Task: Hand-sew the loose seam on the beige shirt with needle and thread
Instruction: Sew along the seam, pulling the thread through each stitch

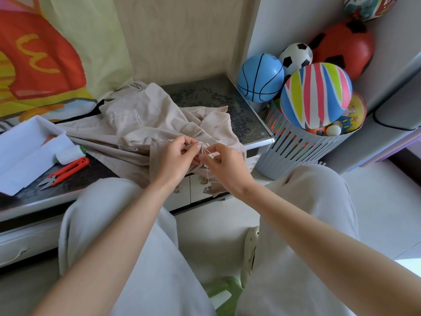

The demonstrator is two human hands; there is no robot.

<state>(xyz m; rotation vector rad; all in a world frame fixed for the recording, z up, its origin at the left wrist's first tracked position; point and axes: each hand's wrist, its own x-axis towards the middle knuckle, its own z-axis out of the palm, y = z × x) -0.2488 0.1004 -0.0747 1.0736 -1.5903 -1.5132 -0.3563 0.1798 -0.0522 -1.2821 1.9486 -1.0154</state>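
Beige shirt (136, 124); orange-red snips (66, 171); ball (315, 95) (striped, multicolour).

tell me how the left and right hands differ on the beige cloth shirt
The left hand pinches a fold of the beige cloth shirt; the right hand pinches thin pale thread. The left hand lies over the shirt; the right hand sits nearer its right edge. Both curl fingers where they meet.

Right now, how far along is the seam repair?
Done: thread runs out of the beige shirt. In hand: the left hand pinches the cloth, the right hand pinches the thread. Left: knotting and cutting; the orange snips lie aside. Stitch count unclear.
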